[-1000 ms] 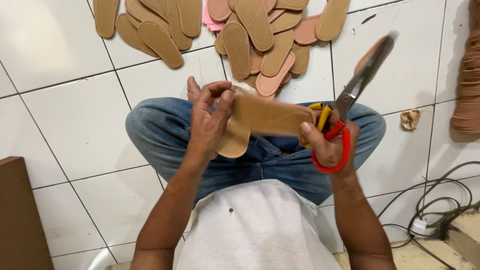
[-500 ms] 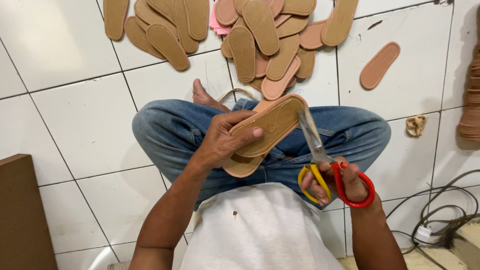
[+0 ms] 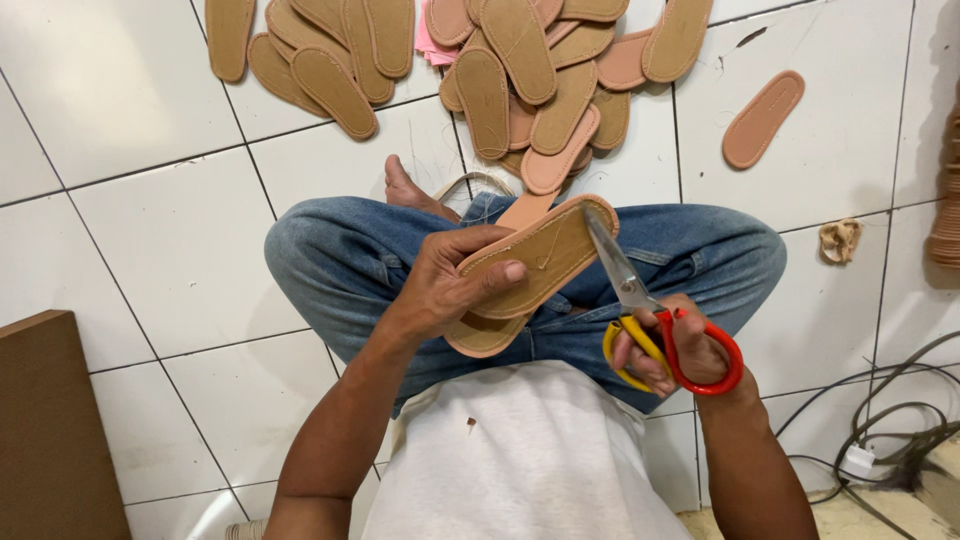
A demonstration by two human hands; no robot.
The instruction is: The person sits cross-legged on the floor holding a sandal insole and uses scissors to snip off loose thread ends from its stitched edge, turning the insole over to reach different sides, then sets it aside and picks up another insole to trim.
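Hands (image 3: pixel 455 285) trimming insole (image 3: pixel 535 260), insole pile (image 3: pixel 520 80) ahead

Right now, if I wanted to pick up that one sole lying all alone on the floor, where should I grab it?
Probably by the long edges at the narrow middle of the lone sole, coming from above. It lies flat on the white tile floor, tilted, apart from the pile of soles, so both sides are free; fingers would likely need to slip under an edge.

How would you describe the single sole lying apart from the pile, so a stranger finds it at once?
Look at the white tiled floor beyond the knees, where the pile of soles lies. To its right, one pinkish sole lies alone and slanted, touching no other.
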